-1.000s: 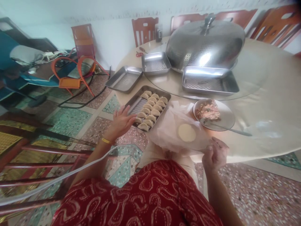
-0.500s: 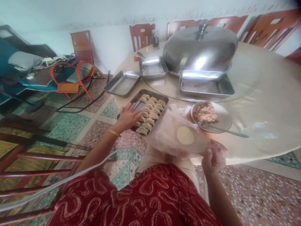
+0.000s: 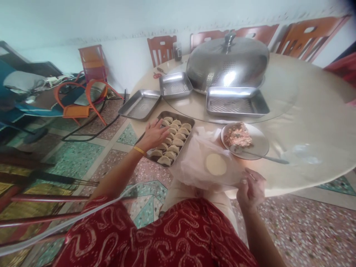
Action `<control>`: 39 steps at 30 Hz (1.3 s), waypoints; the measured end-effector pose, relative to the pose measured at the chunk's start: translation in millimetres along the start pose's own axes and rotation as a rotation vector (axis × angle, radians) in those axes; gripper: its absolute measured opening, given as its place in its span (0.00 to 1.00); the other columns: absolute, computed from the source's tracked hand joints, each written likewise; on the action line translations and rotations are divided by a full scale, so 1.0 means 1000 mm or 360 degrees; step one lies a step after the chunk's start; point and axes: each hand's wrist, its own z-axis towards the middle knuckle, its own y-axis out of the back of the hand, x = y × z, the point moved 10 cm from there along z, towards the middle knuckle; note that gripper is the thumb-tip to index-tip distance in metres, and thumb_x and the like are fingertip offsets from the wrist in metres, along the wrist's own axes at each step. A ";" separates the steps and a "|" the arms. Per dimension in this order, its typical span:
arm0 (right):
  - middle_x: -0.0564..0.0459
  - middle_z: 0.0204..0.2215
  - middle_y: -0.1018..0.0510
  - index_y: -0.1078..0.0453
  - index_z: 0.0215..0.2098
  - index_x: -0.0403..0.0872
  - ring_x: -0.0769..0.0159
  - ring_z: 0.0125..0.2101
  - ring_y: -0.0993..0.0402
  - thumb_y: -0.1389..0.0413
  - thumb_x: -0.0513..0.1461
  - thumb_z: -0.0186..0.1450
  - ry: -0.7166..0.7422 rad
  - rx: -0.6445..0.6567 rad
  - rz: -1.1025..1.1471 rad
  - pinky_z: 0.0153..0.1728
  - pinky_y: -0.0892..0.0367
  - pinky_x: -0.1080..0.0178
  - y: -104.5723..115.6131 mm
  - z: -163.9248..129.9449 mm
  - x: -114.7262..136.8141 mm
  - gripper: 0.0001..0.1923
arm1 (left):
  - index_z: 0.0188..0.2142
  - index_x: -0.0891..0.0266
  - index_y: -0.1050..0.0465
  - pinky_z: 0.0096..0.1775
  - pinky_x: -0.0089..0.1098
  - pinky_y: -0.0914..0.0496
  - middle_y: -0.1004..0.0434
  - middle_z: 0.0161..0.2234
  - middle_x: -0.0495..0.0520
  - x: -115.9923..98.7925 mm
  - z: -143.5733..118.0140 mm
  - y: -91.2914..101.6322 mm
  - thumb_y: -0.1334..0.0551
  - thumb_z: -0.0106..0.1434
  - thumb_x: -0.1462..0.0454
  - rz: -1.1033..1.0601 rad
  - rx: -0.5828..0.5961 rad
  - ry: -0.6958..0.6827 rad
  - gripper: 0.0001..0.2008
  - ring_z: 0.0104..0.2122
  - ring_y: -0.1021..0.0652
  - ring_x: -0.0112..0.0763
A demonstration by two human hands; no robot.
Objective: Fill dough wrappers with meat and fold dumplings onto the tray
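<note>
Shiny metal tray point(image 3: 188, 119) and domed cover point(image 3: 226, 66), thin cloudy plastic sheet point(image 3: 194, 163), matt pale dough round point(image 3: 216, 164), smooth glossy tabletop point(image 3: 306, 111).

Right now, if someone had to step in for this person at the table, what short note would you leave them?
Left hand: open, resting on the folded dumplings in the near steel tray.
Right hand: at the table edge, fingers curled beside the plastic sheet; whether it grips anything is unclear.
A round wrapper lies flat and unfilled on the sheet.
Filling plate with spoon sits just beyond.
Done: about three rows of dumplings.
Left: this wrapper; three other trays hold nothing.
</note>
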 end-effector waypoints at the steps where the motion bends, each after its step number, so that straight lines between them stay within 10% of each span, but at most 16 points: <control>1: 0.43 0.42 0.22 0.26 0.44 0.46 0.52 0.44 0.24 0.46 0.34 0.65 0.0009 -0.0006 0.0003 0.43 0.29 0.47 0.001 0.000 0.001 0.11 | 0.63 0.50 0.35 0.65 0.59 0.52 0.49 0.71 0.59 -0.001 0.003 -0.001 0.52 0.73 0.52 0.0007 0.0010 -0.0005 0.23 0.70 0.47 0.51; 17: 0.43 0.42 0.23 0.27 0.47 0.48 0.52 0.44 0.24 0.45 0.32 0.63 0.0080 -0.0042 0.0048 0.43 0.28 0.47 0.001 0.004 0.007 0.14 | 0.64 0.53 0.35 0.64 0.60 0.51 0.46 0.70 0.61 -0.003 0.043 0.005 0.50 0.73 0.54 0.0013 -0.0110 -0.0042 0.23 0.69 0.46 0.52; 22: 0.45 0.40 0.23 0.27 0.46 0.48 0.54 0.42 0.24 0.46 0.33 0.64 0.0073 -0.0001 0.0041 0.43 0.28 0.48 0.000 0.009 0.013 0.12 | 0.61 0.61 0.33 0.63 0.58 0.47 0.40 0.66 0.65 -0.004 0.023 0.033 0.45 0.71 0.57 -0.0031 -0.0316 -0.0035 0.22 0.66 0.41 0.54; 27: 0.46 0.41 0.25 0.27 0.43 0.50 0.55 0.42 0.25 0.48 0.35 0.66 -0.0008 0.0100 -0.0037 0.43 0.28 0.49 -0.007 0.015 0.016 0.10 | 0.40 0.60 0.25 0.52 0.43 0.35 0.21 0.49 0.56 -0.098 -0.037 0.063 0.44 0.70 0.60 -0.0262 -0.0555 -0.0696 0.11 0.49 0.24 0.40; 32: 0.47 0.46 0.27 0.26 0.42 0.53 0.54 0.47 0.29 0.45 0.35 0.63 0.0030 0.0159 -0.0022 0.45 0.30 0.48 -0.014 0.018 0.024 0.11 | 0.44 0.60 0.26 0.45 0.40 0.35 0.19 0.45 0.54 -0.203 -0.080 0.032 0.44 0.69 0.67 -0.0373 -0.0268 -0.1133 0.09 0.44 0.24 0.39; 39: 0.46 0.53 0.30 0.24 0.42 0.53 0.49 0.54 0.36 0.42 0.35 0.62 -0.0006 0.0396 -0.0157 0.51 0.33 0.44 -0.030 0.006 0.028 0.11 | 0.41 0.61 0.25 0.45 0.43 0.36 0.23 0.43 0.58 -0.232 -0.065 -0.018 0.38 0.65 0.62 -0.0338 0.0026 -0.0959 0.07 0.45 0.27 0.45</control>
